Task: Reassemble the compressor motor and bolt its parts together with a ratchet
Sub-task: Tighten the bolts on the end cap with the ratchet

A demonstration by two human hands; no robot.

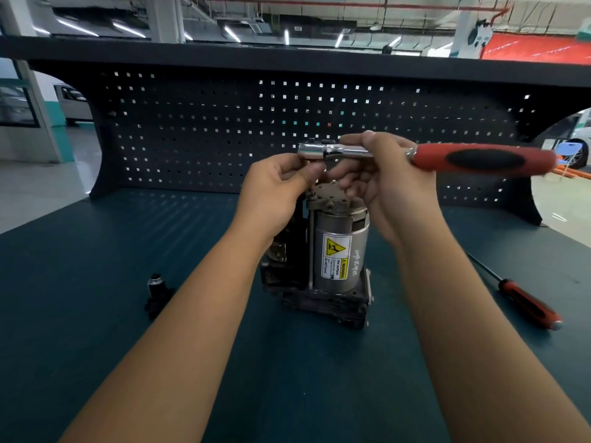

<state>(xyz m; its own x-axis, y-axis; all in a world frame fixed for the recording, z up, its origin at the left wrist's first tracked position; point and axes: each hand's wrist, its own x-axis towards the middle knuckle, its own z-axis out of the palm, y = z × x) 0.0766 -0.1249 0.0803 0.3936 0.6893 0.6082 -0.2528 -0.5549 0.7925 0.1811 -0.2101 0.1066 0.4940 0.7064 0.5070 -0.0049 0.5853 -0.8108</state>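
Note:
The compressor motor (339, 251), a grey cylinder with a yellow warning label, stands upright on its dark base in the middle of the bench. A long thin bolt runs down its left side. Above its top cap I hold a ratchet (479, 159) level, chrome head to the left, red and black handle to the right. My right hand (390, 183) grips the chrome shaft just behind the head. My left hand (278, 190) pinches something under the ratchet head, at the socket; the fingers hide it.
A red-handled screwdriver (524, 302) lies on the blue bench top (128, 314) to the right of the motor. A small dark fitting (156, 292) stands to the left. A dark pegboard (224, 132) backs the bench.

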